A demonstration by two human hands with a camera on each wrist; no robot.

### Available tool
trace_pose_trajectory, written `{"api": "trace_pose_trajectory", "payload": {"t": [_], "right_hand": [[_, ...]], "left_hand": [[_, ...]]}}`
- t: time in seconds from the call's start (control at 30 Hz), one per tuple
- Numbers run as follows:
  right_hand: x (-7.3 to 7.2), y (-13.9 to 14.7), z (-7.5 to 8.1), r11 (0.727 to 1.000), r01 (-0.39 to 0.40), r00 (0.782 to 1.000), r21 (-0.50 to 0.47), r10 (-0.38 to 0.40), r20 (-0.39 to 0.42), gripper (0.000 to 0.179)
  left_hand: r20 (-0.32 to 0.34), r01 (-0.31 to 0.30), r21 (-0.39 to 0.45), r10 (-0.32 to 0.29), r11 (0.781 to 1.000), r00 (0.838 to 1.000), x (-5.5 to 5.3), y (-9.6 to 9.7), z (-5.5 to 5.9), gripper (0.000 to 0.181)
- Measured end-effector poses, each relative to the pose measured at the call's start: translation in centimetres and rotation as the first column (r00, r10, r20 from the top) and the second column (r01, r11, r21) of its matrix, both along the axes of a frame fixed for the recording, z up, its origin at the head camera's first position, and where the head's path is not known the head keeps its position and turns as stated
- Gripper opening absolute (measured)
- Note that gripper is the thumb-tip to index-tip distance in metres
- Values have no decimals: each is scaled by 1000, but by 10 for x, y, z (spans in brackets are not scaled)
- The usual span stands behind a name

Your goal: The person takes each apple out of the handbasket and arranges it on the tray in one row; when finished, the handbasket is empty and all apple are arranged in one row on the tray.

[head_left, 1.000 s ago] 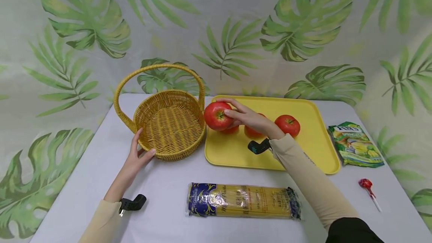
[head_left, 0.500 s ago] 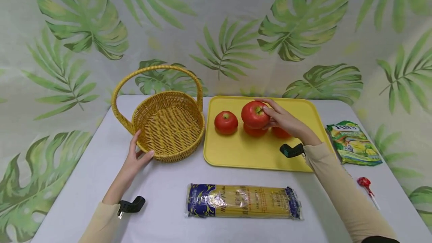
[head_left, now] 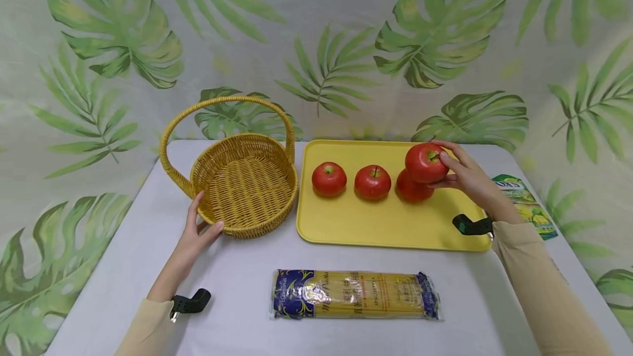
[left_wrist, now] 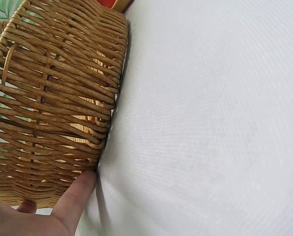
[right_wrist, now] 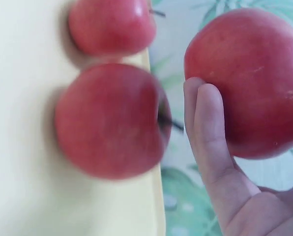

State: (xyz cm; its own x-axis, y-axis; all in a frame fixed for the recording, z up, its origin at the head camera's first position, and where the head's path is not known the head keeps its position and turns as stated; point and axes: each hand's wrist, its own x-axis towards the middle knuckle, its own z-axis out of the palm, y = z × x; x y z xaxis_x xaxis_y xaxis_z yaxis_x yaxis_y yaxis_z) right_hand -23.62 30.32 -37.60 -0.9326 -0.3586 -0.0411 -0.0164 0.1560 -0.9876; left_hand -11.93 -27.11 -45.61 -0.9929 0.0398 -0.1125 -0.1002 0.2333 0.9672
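My right hand [head_left: 467, 172] holds a red apple [head_left: 426, 162] over the right part of the yellow tray [head_left: 356, 229]. That apple partly hides another apple [head_left: 414, 187] lying below it. In the right wrist view, fingers lie along the side of the held apple [right_wrist: 249, 83], clear of the tray. Two more apples, a left one [head_left: 328, 179] and a middle one [head_left: 373, 182], sit in a row on the tray. With spread, fairly straight fingers my left hand [head_left: 195, 240] touches the near left side of a wicker basket [head_left: 247, 191]; one finger [left_wrist: 77, 201] meets its base.
A pack of spaghetti [head_left: 356, 294] lies across the front of the white table [head_left: 237, 317]. Behind my right forearm, a green candy bag [head_left: 529, 205] shows in part. The basket's tall handle [head_left: 225, 99] arches above it, left of the tray.
My right hand has carried the apple rightward across the tray, from beside the basket to above the rightmost apple. My left hand stays at the basket. The lollipop is now hidden by the right arm.
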Motion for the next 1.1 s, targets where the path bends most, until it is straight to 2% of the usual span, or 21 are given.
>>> {"api": "trace_pose_trajectory", "payload": {"t": [0.27,0.33,0.5,0.67,0.8,1.1], "right_hand": [[14,39,-16,984,115,993,-138,-110,44,40],[19,48,-20,979,147,988,-141,-137,72,39],[26,64,-33,977,196,972,-84,-182,146,41],[26,68,-44,974,217,959,-67,-200,200,40],[23,66,-48,970,241,947,-23,-230,222,44],[19,59,-56,967,244,935,77,-255,245,63]], "left_hand": [[1,-4,-7,4,1000,1000,-1,-1,-2,87],[0,-4,-8,4,1000,1000,-1,-1,-2,87],[-5,-4,-12,4,1000,1000,0,0,0,87],[-6,-6,-18,6,1000,1000,0,1,1,87],[-5,-6,-10,6,1000,1000,0,1,1,87],[2,-6,-17,6,1000,1000,0,0,2,87]]}}
